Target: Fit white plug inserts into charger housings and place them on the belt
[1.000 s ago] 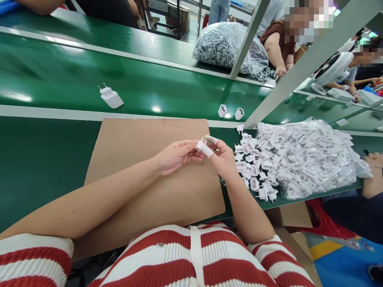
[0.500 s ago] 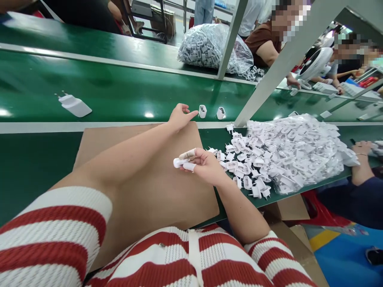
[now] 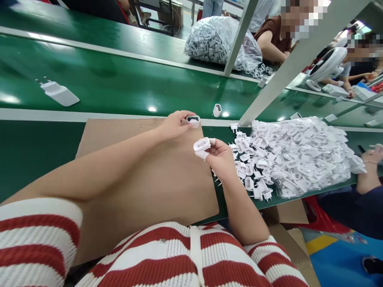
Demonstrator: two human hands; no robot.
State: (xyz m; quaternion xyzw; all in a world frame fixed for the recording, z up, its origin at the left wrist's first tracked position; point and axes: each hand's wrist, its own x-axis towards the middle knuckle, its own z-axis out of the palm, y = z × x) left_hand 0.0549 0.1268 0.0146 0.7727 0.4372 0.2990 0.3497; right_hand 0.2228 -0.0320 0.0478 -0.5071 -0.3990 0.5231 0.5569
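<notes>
Near the far edge of the cardboard sheet [image 3: 143, 179], my left hand [image 3: 176, 124] grips a white charger housing [image 3: 194, 121] whose open, dark end faces me. Just to the right and nearer, my right hand [image 3: 220, 157] pinches a white plug cover [image 3: 201, 146], its hollow oval side turned up. Pale coverings wrap some of the right fingertips. The two parts are close but apart. Loose white plug covers [image 3: 248, 163] lie in a pile right of my right hand. Another charger housing [image 3: 217, 110] stands on the green belt beyond my hands.
A plastic bag of plug covers [image 3: 308, 155] lies at right. On the green belt [image 3: 119, 79] a white two-pin charger [image 3: 61, 94] lies at left. A slanted metal post [image 3: 269, 79] rises beyond the pile. Co-workers and another full bag [image 3: 212, 42] are across the line.
My left hand has taken hold of the nearer-left charger housing and drawn it off the belt. My right hand has risen and turned the plug cover hollow side up. The two-pin charger has shifted left.
</notes>
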